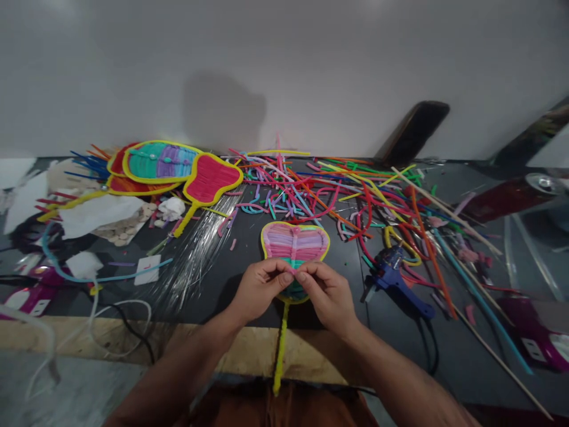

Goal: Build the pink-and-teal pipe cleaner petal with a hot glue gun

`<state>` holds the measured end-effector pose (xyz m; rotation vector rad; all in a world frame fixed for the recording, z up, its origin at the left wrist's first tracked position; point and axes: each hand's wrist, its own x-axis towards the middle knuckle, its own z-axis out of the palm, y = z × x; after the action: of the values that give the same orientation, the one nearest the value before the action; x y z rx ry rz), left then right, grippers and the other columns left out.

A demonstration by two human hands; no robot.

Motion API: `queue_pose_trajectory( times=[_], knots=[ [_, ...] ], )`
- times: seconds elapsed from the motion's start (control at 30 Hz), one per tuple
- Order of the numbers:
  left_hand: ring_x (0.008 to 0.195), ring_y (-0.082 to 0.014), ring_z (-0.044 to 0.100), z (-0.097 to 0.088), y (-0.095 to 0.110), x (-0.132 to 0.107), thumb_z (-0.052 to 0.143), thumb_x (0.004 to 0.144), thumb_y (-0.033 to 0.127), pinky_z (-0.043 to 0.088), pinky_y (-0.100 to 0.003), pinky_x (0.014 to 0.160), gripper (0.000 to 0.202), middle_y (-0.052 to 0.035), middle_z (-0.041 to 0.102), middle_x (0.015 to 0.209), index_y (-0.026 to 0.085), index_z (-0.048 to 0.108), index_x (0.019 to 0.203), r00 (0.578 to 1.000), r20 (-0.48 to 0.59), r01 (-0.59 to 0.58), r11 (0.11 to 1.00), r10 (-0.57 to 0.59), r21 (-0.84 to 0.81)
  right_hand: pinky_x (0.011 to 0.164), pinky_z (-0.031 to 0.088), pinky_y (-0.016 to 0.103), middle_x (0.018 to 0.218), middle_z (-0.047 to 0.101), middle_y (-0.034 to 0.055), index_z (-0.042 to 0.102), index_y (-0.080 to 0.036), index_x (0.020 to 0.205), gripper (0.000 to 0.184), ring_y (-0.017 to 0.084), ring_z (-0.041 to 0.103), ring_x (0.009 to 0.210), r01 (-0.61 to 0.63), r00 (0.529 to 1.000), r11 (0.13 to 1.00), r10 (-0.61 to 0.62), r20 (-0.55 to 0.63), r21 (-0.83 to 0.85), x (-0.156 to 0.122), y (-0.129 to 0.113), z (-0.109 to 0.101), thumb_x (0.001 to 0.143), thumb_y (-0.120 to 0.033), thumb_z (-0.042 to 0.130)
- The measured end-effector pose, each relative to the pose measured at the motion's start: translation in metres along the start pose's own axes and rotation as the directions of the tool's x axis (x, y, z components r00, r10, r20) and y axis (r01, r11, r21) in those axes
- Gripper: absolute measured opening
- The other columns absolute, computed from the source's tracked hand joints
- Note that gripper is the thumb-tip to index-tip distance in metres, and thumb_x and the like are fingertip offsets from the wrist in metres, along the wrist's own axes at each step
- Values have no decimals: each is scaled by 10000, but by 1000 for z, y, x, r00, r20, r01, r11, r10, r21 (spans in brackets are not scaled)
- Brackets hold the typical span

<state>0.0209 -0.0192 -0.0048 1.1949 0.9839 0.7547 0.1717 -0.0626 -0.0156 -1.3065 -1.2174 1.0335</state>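
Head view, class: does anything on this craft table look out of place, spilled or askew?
Yes. The pipe cleaners lie in a loose tangled heap across the table instead of sorted. The blue glue gun lies on its side among them. The fan held by both hands looks intact.

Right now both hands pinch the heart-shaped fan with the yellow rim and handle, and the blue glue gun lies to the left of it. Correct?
Not quite. In the head view the blue glue gun lies to the right of the fan, not the left. The left hand and right hand do pinch it, yellow rim and handle as stated.
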Motion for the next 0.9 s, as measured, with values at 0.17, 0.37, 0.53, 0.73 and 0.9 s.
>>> queue_pose_trajectory(
  times=[0.17,0.37,0.53,0.73,0.9],
  knots=[
    [610,-102,531,-3,-2,1,714,730,452,448,-219,623,333,5,586,628,132,632,693,995,100,30,993,-18,-111,536,403,213,574,560,-31,674,-177,771,236,91,481,530,-222,965,941,176,192,255,4,3,-3,806,-409,646],
    [632,-124,562,-11,4,0,624,811,389,437,-233,624,267,-5,613,656,151,629,689,971,223,-127,971,80,203,526,398,212,608,537,-40,618,-166,748,272,76,460,519,-361,906,861,233,352,358,5,8,-6,778,-429,684],
    [725,-149,569,-16,7,1,456,864,158,440,-265,701,207,-23,628,724,177,618,738,884,347,-467,572,313,674,540,370,212,632,506,-33,555,-183,728,207,96,444,575,-113,942,993,117,314,-32,7,5,-8,867,-336,545],
    [758,-185,560,-11,-5,0,401,821,73,434,-382,897,225,-46,615,722,172,589,749,802,394,-522,208,450,827,618,401,262,710,569,29,526,-205,768,158,154,510,658,261,959,847,-172,226,-463,2,15,3,876,-170,415],
    [758,-155,612,-2,-4,-2,522,866,198,488,-284,772,140,-27,675,771,182,649,808,881,112,-392,576,460,717,572,405,249,659,539,1,475,-220,763,178,144,510,605,136,990,936,-113,88,-326,0,9,2,919,-254,397]
  ],
)
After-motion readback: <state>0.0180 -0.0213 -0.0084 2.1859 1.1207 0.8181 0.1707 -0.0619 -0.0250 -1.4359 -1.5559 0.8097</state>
